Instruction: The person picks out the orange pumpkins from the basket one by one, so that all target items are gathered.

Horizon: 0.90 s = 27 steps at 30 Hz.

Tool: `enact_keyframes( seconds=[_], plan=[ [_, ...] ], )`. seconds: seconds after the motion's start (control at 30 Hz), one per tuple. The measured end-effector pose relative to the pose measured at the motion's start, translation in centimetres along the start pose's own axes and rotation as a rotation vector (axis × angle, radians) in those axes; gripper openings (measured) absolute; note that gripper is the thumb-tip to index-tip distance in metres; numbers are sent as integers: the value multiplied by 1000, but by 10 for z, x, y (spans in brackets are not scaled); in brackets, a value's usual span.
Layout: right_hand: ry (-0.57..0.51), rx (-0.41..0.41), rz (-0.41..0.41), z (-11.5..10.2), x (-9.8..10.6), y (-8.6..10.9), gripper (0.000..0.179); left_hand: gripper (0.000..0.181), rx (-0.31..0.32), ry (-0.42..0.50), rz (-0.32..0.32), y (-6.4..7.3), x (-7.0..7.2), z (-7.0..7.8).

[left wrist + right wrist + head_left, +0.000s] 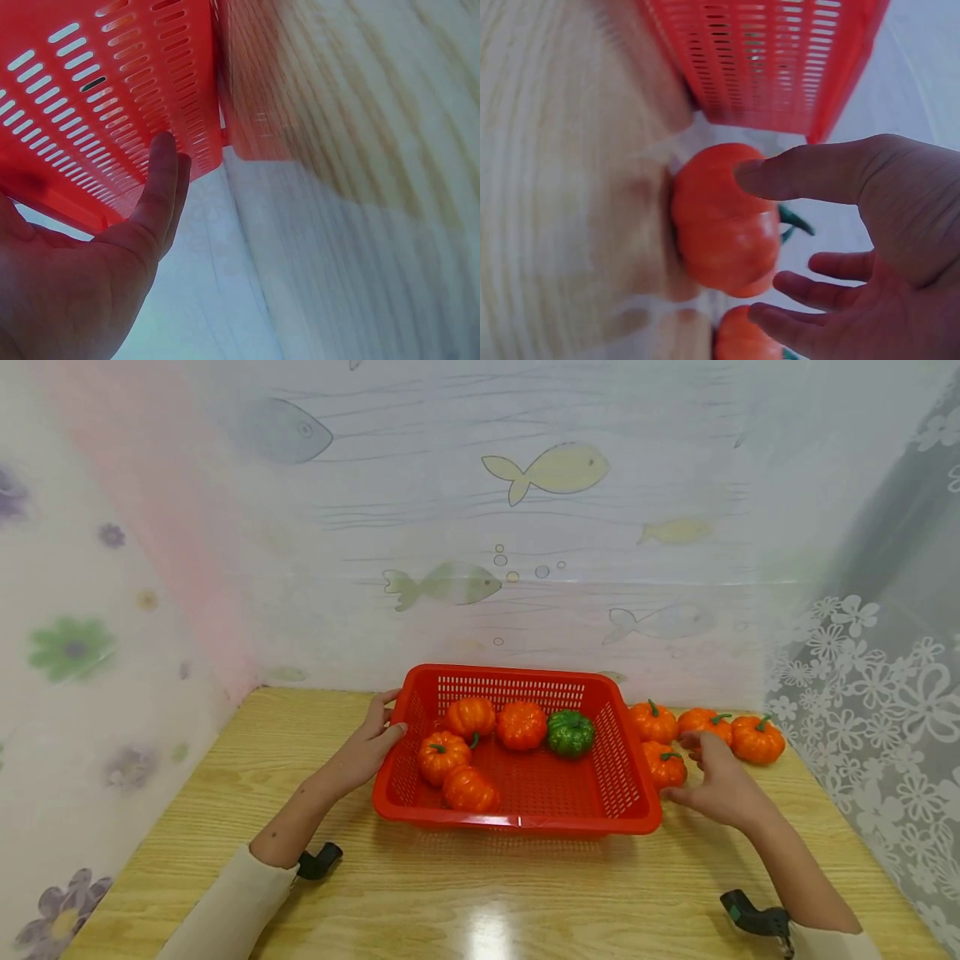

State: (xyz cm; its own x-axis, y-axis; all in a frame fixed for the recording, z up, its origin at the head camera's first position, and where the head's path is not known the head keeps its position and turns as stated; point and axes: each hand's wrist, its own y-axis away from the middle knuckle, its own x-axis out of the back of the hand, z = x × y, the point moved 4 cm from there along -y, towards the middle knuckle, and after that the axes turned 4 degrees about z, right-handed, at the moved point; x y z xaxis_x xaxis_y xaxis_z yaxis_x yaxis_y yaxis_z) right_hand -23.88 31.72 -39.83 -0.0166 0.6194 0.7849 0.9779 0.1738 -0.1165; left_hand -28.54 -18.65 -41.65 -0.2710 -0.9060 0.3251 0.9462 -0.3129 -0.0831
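Observation:
A red plastic basket [517, 823] with slotted walls stands on the table, holding several small orange pumpkins [444, 758] and one green pumpkin [571, 733]. At its left rim, my left hand [366, 750] holds on, thumb over the edge and fingers along the outer wall. The left wrist view shows those fingers [159, 176] against the slotted side. To the right of the basket, my right hand [723, 785] is spread around the nearest loose orange pumpkin [665, 766]. In the right wrist view its thumb overlaps that pumpkin [724, 217]; contact cannot be told.
More loose orange pumpkins [757, 740] sit behind and right of the right hand, close to the back wall. The wood-grain table [420, 893] meets a fish-patterned curtain [555, 610] at the back. A floral lace sheet [885, 710] hangs along the right side.

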Motion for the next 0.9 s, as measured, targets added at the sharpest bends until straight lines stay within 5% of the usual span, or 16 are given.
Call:
enact_keyframes(
  seconds=[0.3, 0.9],
  plan=[
    [171, 55, 49, -28, 19, 10, 87, 65, 2, 11, -4, 0, 0, 1],
    [137, 295, 152, -100, 10, 23, 67, 63, 12, 9, 8, -1, 0, 0]
  ],
)
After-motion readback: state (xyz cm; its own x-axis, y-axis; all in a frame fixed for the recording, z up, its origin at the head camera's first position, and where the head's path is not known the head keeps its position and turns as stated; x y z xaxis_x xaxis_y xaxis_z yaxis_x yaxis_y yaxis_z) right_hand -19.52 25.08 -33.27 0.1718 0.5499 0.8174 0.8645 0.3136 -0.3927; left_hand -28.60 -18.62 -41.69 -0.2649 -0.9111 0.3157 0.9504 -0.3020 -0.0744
